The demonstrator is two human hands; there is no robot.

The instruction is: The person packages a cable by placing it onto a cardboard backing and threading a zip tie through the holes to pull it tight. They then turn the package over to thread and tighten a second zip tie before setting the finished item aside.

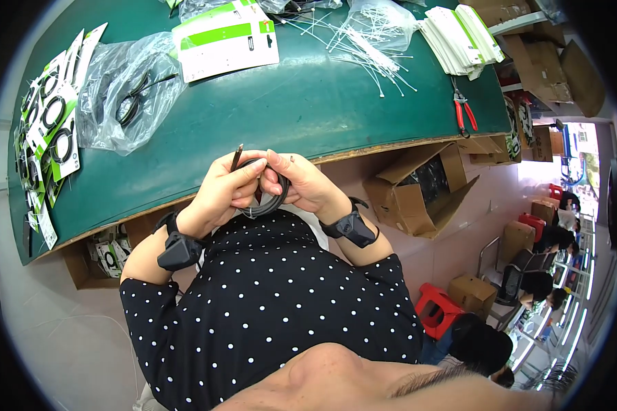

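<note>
A coiled black cable [273, 204] is held between my two hands, just off the table's front edge. My left hand [227, 183] is closed round the left side of the coil, and one cable end sticks up past its fingers. My right hand [307, 183] pinches the coil from the right, its thumb and fingertips close to those of the left. The fingers cover part of the coil, so I cannot make out whether a tie lies between them. Beyond my hands lies the green-topped table [281, 109].
Carded cables [51, 130] overlap at the left, beside a clear plastic bag [127, 96] with black cable. White cable ties [377, 51], blank-looking cards [463, 41] and red-handled cutters [463, 113] lie along the far and right side. An open carton [418, 188] stands below the edge.
</note>
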